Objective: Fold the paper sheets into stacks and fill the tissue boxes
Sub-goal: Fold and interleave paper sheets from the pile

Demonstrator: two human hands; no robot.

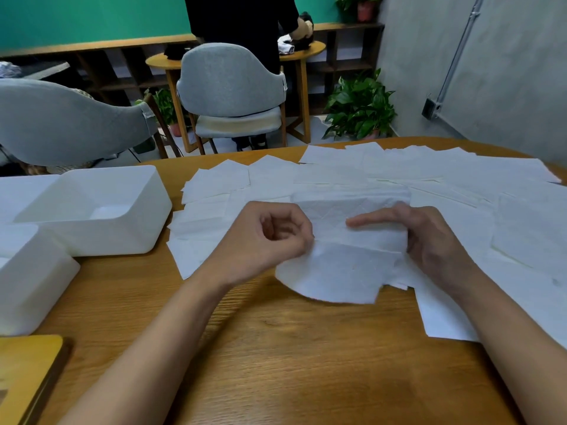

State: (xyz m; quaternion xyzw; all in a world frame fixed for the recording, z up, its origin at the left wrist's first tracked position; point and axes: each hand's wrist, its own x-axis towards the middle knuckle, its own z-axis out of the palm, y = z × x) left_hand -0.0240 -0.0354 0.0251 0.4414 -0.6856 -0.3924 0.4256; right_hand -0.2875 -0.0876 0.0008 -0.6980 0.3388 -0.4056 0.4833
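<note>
A white tissue sheet [343, 271] hangs folded between my hands over the table, its lower half drooping toward me. My left hand [273, 237] pinches its left edge at the crease with curled fingers. My right hand [429, 237] grips the right edge, with the index finger stretched leftward across the sheet. Several more white paper sheets [399, 176] lie spread over the far and right part of the wooden table [276, 348]. Two white open tissue boxes sit at the left: one [101, 210] farther back, one [27, 277] nearer; both look bare inside.
A yellow-brown lid or board [24, 372] lies at the near left corner. Two grey chairs [230, 90] stand beyond the table's far edge. A person in dark clothes stands at a small round table [303, 53] behind. Potted plants [359, 108] are by the right wall.
</note>
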